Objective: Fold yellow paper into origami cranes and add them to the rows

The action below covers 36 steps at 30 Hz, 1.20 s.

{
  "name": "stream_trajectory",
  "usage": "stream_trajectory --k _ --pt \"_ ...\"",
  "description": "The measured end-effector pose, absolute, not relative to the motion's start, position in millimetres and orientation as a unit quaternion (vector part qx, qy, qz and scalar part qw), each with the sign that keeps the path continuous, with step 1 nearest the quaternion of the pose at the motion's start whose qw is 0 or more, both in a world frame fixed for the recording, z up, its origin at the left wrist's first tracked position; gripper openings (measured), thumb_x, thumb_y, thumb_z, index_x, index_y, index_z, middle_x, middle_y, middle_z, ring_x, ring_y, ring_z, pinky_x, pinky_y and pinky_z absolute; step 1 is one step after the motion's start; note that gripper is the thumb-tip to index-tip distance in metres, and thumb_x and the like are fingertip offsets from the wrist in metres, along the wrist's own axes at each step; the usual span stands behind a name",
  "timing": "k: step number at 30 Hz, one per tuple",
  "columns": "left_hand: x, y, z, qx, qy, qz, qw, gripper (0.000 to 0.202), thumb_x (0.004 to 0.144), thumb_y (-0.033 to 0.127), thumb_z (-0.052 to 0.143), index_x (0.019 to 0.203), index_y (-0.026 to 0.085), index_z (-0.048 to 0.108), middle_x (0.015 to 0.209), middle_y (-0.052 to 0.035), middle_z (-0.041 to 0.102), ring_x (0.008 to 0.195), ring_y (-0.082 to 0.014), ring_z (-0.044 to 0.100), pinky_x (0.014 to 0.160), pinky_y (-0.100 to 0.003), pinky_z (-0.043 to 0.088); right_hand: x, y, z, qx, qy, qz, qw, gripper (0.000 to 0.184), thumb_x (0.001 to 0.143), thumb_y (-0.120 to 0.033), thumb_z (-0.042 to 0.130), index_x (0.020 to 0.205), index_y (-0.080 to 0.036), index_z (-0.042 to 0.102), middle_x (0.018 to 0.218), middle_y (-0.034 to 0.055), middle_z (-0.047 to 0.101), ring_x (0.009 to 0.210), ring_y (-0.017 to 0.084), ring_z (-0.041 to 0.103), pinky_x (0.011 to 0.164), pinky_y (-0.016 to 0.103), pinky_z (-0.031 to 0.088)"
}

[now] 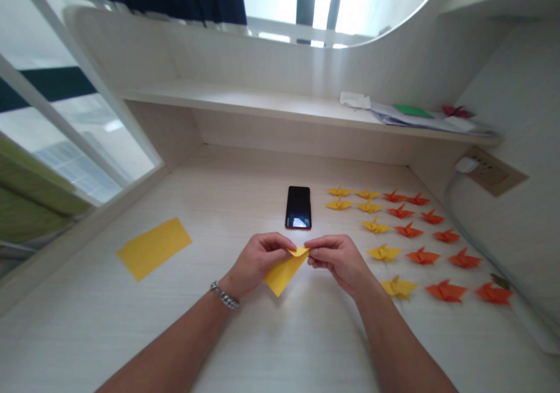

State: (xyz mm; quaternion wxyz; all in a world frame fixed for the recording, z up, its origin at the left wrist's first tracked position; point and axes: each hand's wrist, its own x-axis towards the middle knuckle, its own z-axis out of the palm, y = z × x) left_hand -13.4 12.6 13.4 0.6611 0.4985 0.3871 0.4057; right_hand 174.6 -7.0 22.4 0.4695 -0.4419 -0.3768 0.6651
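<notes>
My left hand and my right hand meet above the middle of the desk, both pinching a folded yellow paper. The paper forms a triangle that points down towards me, and its top edge is caught between the fingertips of both hands. A metal bracelet circles my left wrist. Just beyond the hands a black phone lies flat with its screen up.
Rows of folded paper cranes lie to the right, yellow ones nearer and orange ones farther right. A stack of yellow sheets rests at left. The shelf holds papers. A wall socket with a white plug is at right.
</notes>
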Motion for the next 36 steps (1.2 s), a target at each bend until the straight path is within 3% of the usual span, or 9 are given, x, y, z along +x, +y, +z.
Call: stream_trajectory --k 11,27,32,36 --pt "-15.3 13.5 18.4 0.551 0.403 0.395 0.616 0.007 0.068 0.02 0.069 0.073 0.016 0.07 0.073 -0.0038 0.068 0.065 -0.0139 0.061 0.059 -0.021 0.048 174.0 -7.5 19.3 -0.44 -0.397 0.652 0.473 0.026 0.058 -0.02 0.074 0.083 -0.015 0.073 0.064 0.0046 0.069 0.057 0.014 0.063 0.059 0.027 0.051" --pt "-17.5 13.7 19.9 0.569 0.391 0.393 0.608 0.007 0.069 0.02 0.069 0.072 0.013 0.071 0.074 -0.0047 0.068 0.063 -0.0123 0.06 0.056 -0.019 0.047 176.3 -8.3 22.3 -0.437 -0.381 0.662 0.476 0.018 0.058 -0.016 0.074 0.075 -0.012 0.072 0.059 0.0057 0.068 0.054 0.013 0.062 0.055 0.024 0.05" --pt "-17.0 12.2 19.2 0.593 0.394 0.368 0.599 0.01 0.07 0.021 0.067 0.075 0.013 0.071 0.074 -0.0053 0.068 0.063 -0.0126 0.06 0.057 -0.02 0.047 179.6 -8.9 23.4 -0.425 -0.413 0.67 0.447 0.019 0.062 -0.023 0.074 0.079 -0.014 0.071 0.067 0.0053 0.069 0.061 0.014 0.063 0.063 0.027 0.051" --pt "-14.7 10.5 19.1 0.631 0.386 0.34 0.581 0.014 0.073 0.024 0.065 0.077 0.012 0.071 0.075 -0.0062 0.068 0.065 -0.0134 0.06 0.058 -0.021 0.047 174.3 -7.9 17.7 -0.462 -0.465 0.63 0.416 0.025 0.067 -0.033 0.072 0.084 -0.015 0.072 0.071 0.0048 0.068 0.061 0.013 0.061 0.059 0.026 0.049"
